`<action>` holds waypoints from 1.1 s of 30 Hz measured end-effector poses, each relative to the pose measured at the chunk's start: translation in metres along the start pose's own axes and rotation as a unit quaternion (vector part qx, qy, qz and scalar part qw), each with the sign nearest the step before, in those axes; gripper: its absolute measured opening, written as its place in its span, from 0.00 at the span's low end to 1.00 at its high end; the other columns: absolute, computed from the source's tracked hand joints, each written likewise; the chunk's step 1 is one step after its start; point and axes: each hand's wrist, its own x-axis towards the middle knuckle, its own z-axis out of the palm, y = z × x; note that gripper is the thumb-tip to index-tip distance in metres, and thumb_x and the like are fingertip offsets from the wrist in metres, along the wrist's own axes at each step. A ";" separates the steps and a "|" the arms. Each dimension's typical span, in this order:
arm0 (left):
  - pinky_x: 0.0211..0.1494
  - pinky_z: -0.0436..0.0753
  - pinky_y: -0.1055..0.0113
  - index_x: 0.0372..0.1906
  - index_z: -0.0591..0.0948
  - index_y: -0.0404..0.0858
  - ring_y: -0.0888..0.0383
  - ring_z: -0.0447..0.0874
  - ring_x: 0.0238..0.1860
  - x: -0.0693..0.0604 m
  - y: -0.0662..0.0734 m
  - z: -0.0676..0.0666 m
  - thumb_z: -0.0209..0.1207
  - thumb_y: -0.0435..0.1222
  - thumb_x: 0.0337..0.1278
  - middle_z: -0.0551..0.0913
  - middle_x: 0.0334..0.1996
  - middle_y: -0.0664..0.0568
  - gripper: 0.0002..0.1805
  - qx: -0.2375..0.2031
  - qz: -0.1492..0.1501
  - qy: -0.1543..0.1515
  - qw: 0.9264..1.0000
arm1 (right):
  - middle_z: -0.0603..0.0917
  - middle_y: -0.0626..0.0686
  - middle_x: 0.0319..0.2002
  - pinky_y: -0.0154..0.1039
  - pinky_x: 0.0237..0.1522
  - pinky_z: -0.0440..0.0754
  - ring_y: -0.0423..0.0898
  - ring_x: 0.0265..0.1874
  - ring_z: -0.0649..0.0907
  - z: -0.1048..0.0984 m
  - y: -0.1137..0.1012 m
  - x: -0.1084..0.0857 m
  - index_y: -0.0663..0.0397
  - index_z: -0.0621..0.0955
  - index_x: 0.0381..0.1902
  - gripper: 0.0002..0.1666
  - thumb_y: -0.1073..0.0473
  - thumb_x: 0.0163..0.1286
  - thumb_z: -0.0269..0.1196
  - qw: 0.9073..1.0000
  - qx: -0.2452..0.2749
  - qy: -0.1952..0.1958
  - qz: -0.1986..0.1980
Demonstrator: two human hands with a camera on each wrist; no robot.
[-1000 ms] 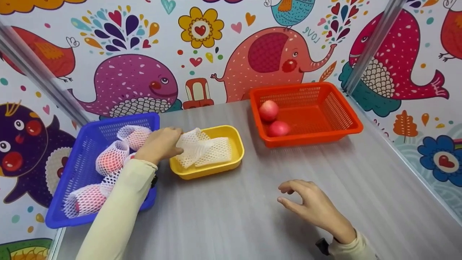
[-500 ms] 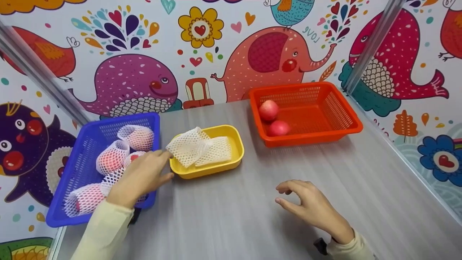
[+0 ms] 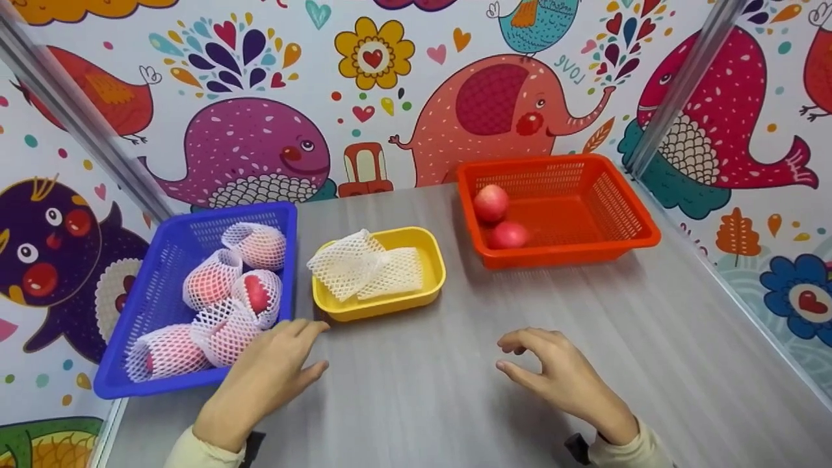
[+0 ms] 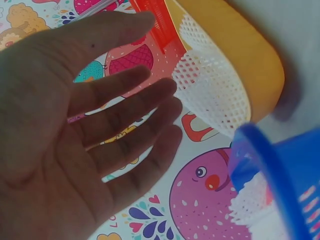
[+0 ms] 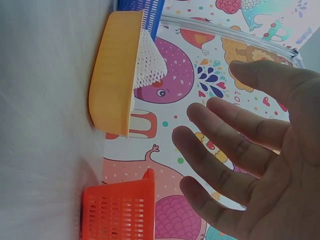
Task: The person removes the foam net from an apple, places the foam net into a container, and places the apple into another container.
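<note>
My left hand (image 3: 270, 370) hovers with relaxed, spread fingers by the front right corner of the blue basket (image 3: 130, 305); the left wrist view shows its palm bare. My right hand (image 3: 559, 374) is held over the table on the right, fingers loosely bent and holding nothing. Inside the blue basket lie several pinkish-red fruits in white foam nets (image 3: 211, 279). Crumpled white foam net sleeves (image 3: 351, 263) lie in the yellow tray (image 3: 432, 266), one hanging over its left rim. Two bare pinkish-red fruits (image 3: 491, 203) sit at the left end of the red basket (image 3: 572, 253).
The grey table (image 3: 416, 377) is bounded at the back and sides by panels with cartoon animals (image 3: 260, 143). Metal posts (image 3: 689, 84) stand at the corners. The yellow tray stands between the two baskets.
My left hand has drawn back from the net sleeves in the yellow tray toward me, its fingers off them. The right hand has hardly moved. The head view has shifted slightly.
</note>
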 end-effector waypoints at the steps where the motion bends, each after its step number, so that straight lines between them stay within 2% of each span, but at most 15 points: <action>1: 0.51 0.82 0.54 0.54 0.82 0.37 0.51 0.83 0.45 -0.002 0.002 0.001 0.74 0.43 0.51 0.84 0.46 0.49 0.26 -0.003 -0.003 -0.001 1.000 | 0.82 0.32 0.41 0.43 0.42 0.82 0.40 0.38 0.83 0.000 -0.001 0.000 0.39 0.84 0.45 0.12 0.51 0.63 0.72 1.000 0.001 -0.003 0.002; 5: 0.52 0.82 0.54 0.53 0.82 0.39 0.52 0.82 0.46 -0.008 0.005 0.004 0.74 0.43 0.51 0.84 0.46 0.51 0.25 -0.014 -0.014 -0.005 1.000 | 0.82 0.31 0.40 0.44 0.41 0.83 0.36 0.38 0.82 0.001 -0.002 0.000 0.40 0.84 0.45 0.13 0.51 0.63 0.73 1.000 0.000 -0.006 0.010; 12: 0.49 0.83 0.57 0.51 0.83 0.39 0.54 0.83 0.44 -0.016 0.001 0.009 0.75 0.40 0.48 0.85 0.44 0.52 0.23 -0.031 0.015 0.039 0.999 | 0.82 0.32 0.40 0.42 0.41 0.82 0.39 0.38 0.83 0.005 -0.001 0.000 0.40 0.84 0.45 0.14 0.54 0.62 0.73 1.000 0.000 0.001 -0.016; 21: 0.52 0.82 0.56 0.52 0.83 0.40 0.54 0.82 0.46 -0.023 0.000 0.004 0.74 0.41 0.51 0.85 0.46 0.52 0.23 -0.031 -0.012 0.022 0.999 | 0.82 0.31 0.40 0.43 0.41 0.81 0.37 0.38 0.82 0.008 -0.003 0.002 0.39 0.84 0.44 0.13 0.52 0.62 0.73 1.000 -0.003 -0.006 -0.017; 27: 0.53 0.82 0.53 0.54 0.82 0.38 0.50 0.83 0.47 -0.010 -0.014 -0.014 0.73 0.41 0.53 0.84 0.47 0.49 0.23 -0.021 -0.021 0.016 0.999 | 0.82 0.31 0.40 0.43 0.41 0.81 0.38 0.38 0.83 0.010 -0.004 0.003 0.39 0.84 0.44 0.13 0.52 0.62 0.73 1.000 -0.003 -0.007 -0.024; 33: 0.56 0.79 0.45 0.56 0.79 0.34 0.43 0.80 0.52 0.019 -0.051 -0.038 0.68 0.39 0.60 0.82 0.51 0.41 0.22 -0.025 -0.050 0.005 0.998 | 0.82 0.32 0.40 0.42 0.40 0.81 0.35 0.37 0.81 0.014 -0.006 0.003 0.38 0.84 0.44 0.13 0.53 0.62 0.73 0.999 0.001 -0.008 -0.043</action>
